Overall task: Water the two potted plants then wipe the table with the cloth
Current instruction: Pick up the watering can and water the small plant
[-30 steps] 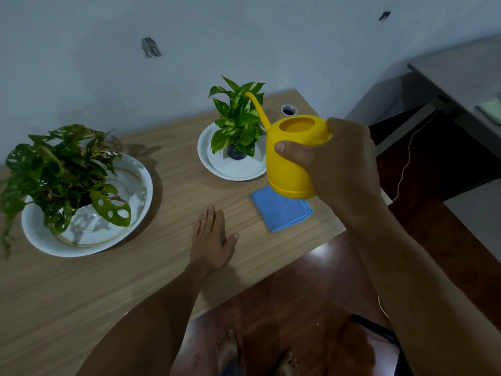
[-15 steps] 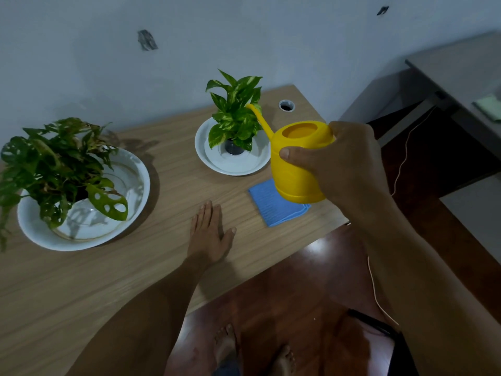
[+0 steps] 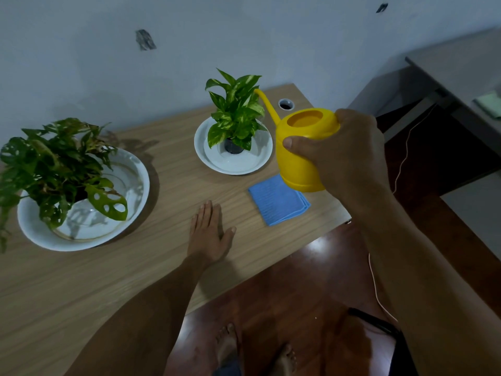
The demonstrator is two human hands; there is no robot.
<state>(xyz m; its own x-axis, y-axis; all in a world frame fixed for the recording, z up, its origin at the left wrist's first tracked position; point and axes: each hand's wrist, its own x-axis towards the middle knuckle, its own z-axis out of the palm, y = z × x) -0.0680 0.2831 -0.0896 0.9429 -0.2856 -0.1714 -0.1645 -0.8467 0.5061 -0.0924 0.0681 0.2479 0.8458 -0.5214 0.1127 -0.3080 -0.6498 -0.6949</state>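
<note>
My right hand [image 3: 344, 156] grips a yellow watering can [image 3: 301, 147] above the table's right end, its thin spout reaching up-left into the leaves of the small potted plant [image 3: 235, 112]. That plant stands in a dark pot on a white plate [image 3: 257, 161]. A bigger, leafy plant [image 3: 54, 164] sits in a wide white bowl [image 3: 135, 180] at the left. A folded blue cloth [image 3: 279, 202] lies flat below the can. My left hand [image 3: 210, 234] rests palm down on the wooden table [image 3: 81, 280], fingers spread, holding nothing.
A round cable hole [image 3: 285, 104] sits near the table's far right corner. The wall is close behind both plants. A grey desk [image 3: 461, 66] stands at the right, with a thin cable [image 3: 401, 169] hanging beside it. My bare feet [image 3: 254, 348] show on the dark floor.
The watering can has shifted slightly right and its spout sits lower against the small plant's leaves. My left hand has stayed flat on the table.
</note>
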